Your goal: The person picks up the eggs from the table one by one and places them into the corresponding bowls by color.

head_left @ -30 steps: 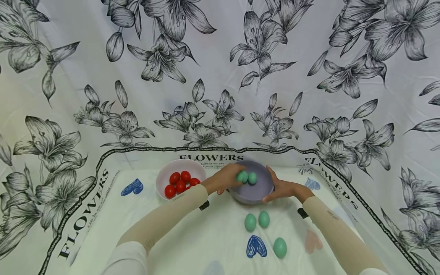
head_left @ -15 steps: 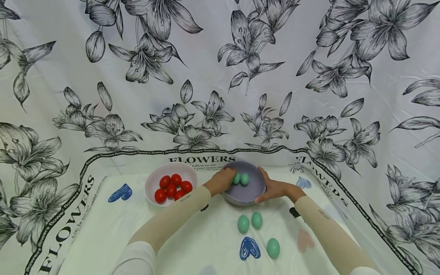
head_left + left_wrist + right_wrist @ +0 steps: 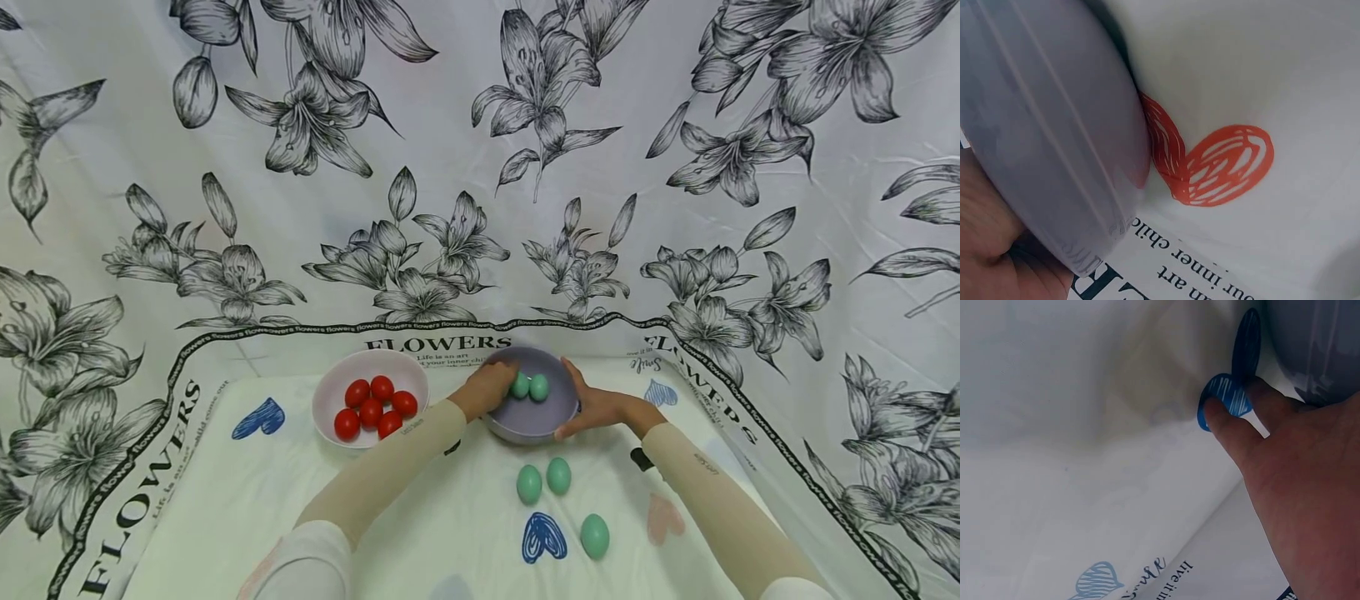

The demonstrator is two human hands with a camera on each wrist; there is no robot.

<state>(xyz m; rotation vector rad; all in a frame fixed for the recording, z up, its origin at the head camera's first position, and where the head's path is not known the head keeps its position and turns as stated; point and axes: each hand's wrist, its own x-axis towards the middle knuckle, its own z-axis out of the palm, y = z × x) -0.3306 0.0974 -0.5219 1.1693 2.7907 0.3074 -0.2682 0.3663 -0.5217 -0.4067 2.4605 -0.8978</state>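
A purple bowl (image 3: pixel 525 421) stands at the back of the table with green eggs (image 3: pixel 538 387) inside. My left hand (image 3: pixel 491 389) reaches over its left rim, fingers bent down beside the left egg; whether it pinches an egg is hidden. In the left wrist view, the palm (image 3: pixel 985 219) shows past the bowl's outer wall (image 3: pixel 1066 144). My right hand (image 3: pixel 598 408) rests against the bowl's right side, thumb and forefinger spread along the wall. Its lower fingers (image 3: pixel 1229 431) are extended near the bowl's base in the right wrist view.
Left of the purple bowl, a pale pink bowl (image 3: pixel 324 400) holds several red eggs (image 3: pixel 371 413). In front lie three green eggs, the nearest one (image 3: pixel 595 536) to the right of a printed blue heart (image 3: pixel 543 537). A flower-print cloth (image 3: pixel 420 192) hangs behind.
The head view has shifted to the right. My left fingers have drawn in slightly around the left rim, and the eggs in the bowl have shifted a little. My right hand stays on the bowl.
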